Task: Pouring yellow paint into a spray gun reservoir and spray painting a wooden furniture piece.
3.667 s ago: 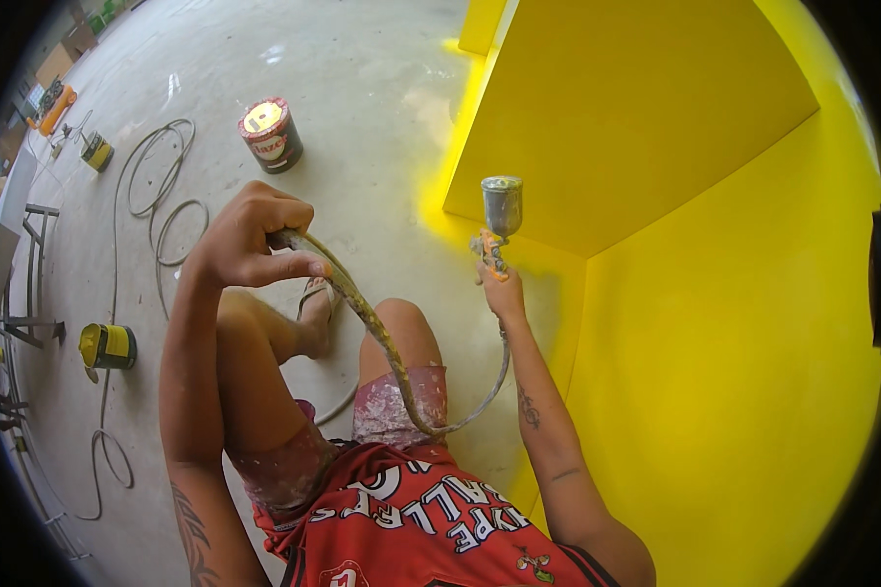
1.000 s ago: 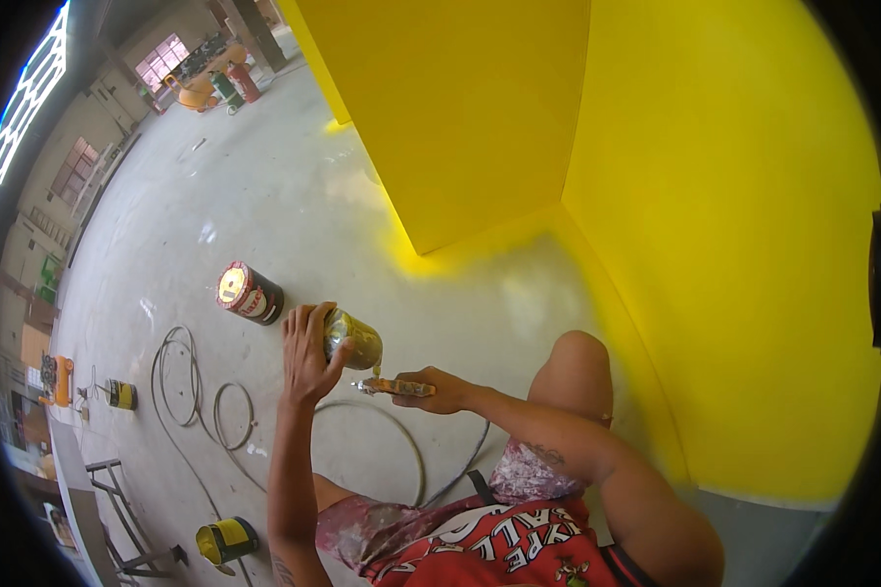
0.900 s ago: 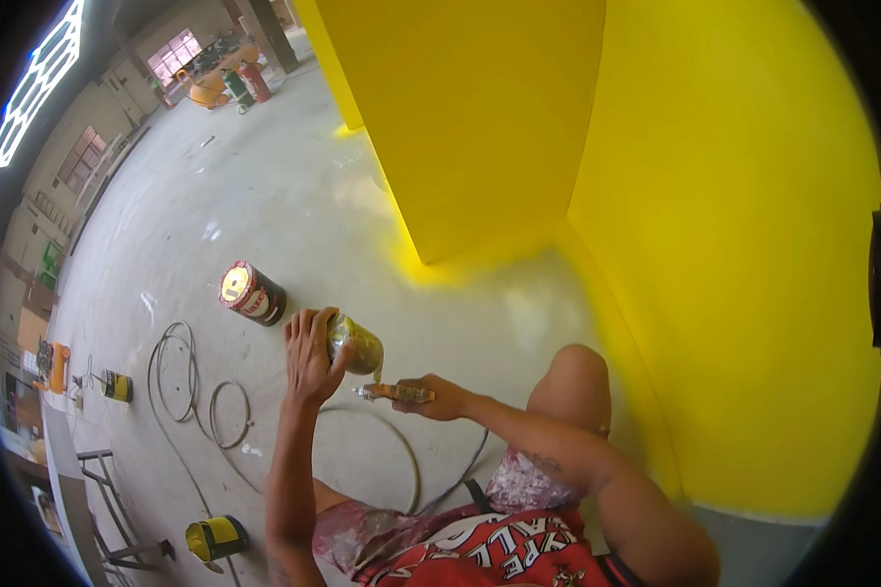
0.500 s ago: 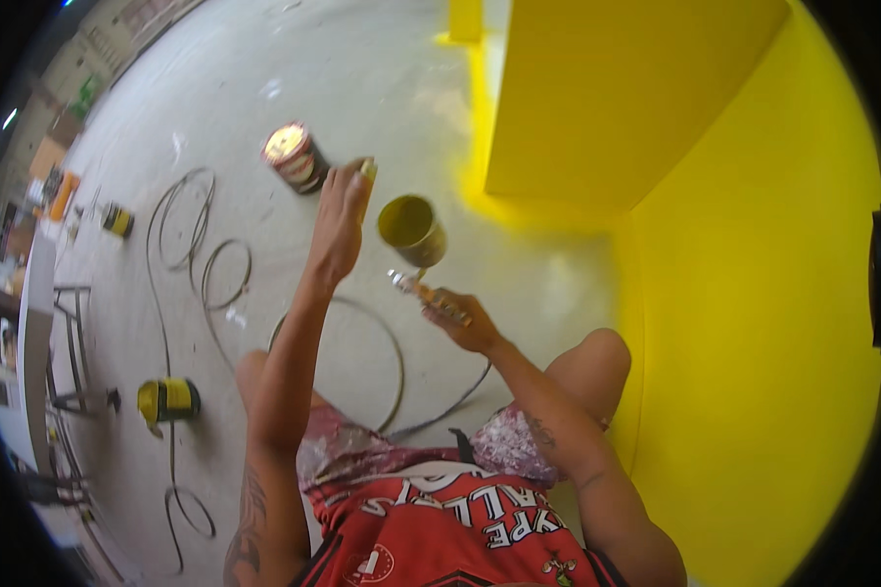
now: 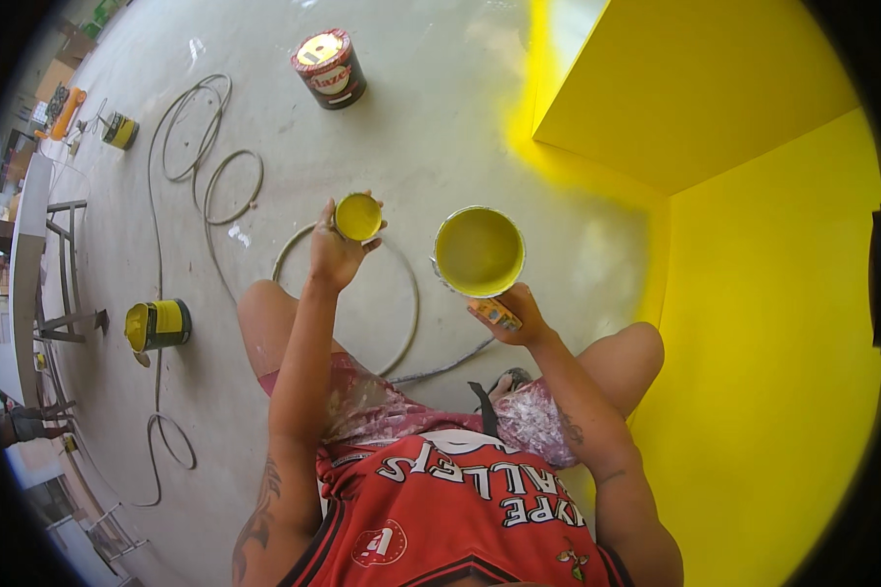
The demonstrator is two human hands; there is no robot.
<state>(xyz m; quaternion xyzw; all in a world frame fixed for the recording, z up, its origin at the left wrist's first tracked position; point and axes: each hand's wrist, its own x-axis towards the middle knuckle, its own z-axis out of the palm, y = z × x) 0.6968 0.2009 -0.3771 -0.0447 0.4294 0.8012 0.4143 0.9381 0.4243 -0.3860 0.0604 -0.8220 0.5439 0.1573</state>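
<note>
A small round lid (image 5: pixel 358 217), yellow with paint on its face, rests in the fingers of my left hand (image 5: pixel 334 256). My right hand (image 5: pixel 524 318) is closed round the handle of a spray gun (image 5: pixel 496 313). The gun's open metal cup (image 5: pixel 479 252) faces up, its inside coated yellow; I cannot tell how much paint is in it. Cup and lid are apart, with the lid to the left. Most of the gun's body is hidden under the cup and my fingers.
A dark paint can (image 5: pixel 330 73) with a red rim stands ahead on the floor. Paint-streaked yellow cans (image 5: pixel 159 325) stand to the left, near a looping hose (image 5: pixel 198 127). On the right rise a yellow-painted wall (image 5: pixel 754 323) and a yellow box-like block (image 5: pixel 685 93).
My left hand has come lower and turned, so the lid shows its round face. The spray gun has moved up and right, its cup turned more toward me. The whole view has shifted.
</note>
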